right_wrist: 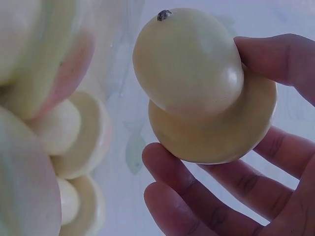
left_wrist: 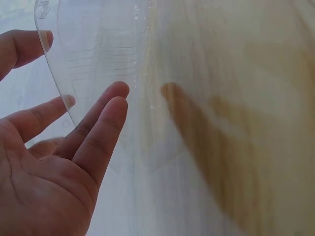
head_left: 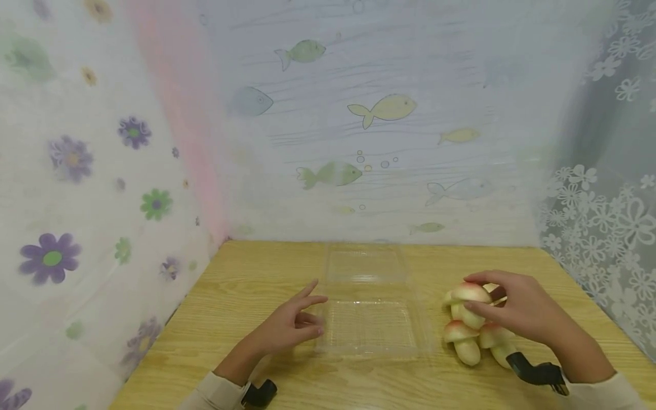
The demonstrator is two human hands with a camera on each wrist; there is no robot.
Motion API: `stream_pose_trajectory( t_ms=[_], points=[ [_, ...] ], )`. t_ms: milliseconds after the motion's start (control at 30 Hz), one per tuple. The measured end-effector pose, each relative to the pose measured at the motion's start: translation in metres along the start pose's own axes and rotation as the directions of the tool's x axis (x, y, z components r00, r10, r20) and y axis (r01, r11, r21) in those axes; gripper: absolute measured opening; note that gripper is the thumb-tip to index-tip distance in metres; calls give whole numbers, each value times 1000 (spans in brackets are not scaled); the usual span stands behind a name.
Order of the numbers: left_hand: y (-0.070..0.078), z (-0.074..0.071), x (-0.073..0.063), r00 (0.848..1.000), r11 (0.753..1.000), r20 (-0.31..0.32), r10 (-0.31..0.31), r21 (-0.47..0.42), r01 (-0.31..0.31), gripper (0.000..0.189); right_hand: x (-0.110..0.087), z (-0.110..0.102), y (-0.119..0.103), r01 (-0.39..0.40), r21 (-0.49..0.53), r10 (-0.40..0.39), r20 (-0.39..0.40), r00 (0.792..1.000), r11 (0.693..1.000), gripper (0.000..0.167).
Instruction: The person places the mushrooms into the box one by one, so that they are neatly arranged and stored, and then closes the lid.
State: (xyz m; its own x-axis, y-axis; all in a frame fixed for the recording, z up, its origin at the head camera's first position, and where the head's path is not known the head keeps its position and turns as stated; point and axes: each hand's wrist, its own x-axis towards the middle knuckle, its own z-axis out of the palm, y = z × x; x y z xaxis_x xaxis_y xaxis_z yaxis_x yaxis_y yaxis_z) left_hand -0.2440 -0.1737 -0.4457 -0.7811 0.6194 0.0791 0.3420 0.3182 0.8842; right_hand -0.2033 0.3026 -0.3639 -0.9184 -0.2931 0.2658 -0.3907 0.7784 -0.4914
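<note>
My right hand (head_left: 523, 302) holds an artificial mushroom (right_wrist: 189, 64) with a pale rounded stem and a reddish-topped cap, the thumb on one side and the fingers around the cap. Just below it, more mushrooms (head_left: 467, 348) lie grouped on the table. A clear plastic clamshell box (head_left: 371, 330) stands opened in the middle, its lid (head_left: 365, 265) folded back towards the wall. At the box's left edge is my left hand (head_left: 287, 322), fingers extended and spread. In the left wrist view its fingertips (left_wrist: 118, 88) overlap the transparent plastic.
The wood-grain table (head_left: 246, 273) reaches back to a curtain (head_left: 328, 136) printed with fish. A flowered sheet (head_left: 92, 199) hangs along the left side, and a white-flowered one (head_left: 605, 228) along the right. Black wrist mounts (head_left: 535, 373) sit at both sleeves.
</note>
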Motion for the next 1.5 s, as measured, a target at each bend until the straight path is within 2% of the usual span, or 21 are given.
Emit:
stream_pose_trajectory(
  t_ms=[233,467,633,833,1067,1500],
  points=[
    [1,-1,0,1000,999,5,25,42,-26,64,13,9,-10,18,38,-18,-9,1000,999,45],
    [-1,-1,0,1000,999,14,10,46,-11,65,29,25,-17,39,51,-38,-20,999,998,45],
    [-3,-1,1,1000,998,9,-7,57,6,76,40,33,-22,55,50,-54,-18,998,997,46],
    [-1,-1,1,1000,998,14,-3,66,2,89,48,38,-29,28,88,-28,3,1000,996,49],
    [-2,0,0,1000,996,16,3,86,-4,88,56,44,-37,53,73,-52,-18,998,996,47],
    [0,1,0,999,993,29,23,117,-26,84,74,58,-53,69,134,-65,-36,997,989,36]
  ],
)
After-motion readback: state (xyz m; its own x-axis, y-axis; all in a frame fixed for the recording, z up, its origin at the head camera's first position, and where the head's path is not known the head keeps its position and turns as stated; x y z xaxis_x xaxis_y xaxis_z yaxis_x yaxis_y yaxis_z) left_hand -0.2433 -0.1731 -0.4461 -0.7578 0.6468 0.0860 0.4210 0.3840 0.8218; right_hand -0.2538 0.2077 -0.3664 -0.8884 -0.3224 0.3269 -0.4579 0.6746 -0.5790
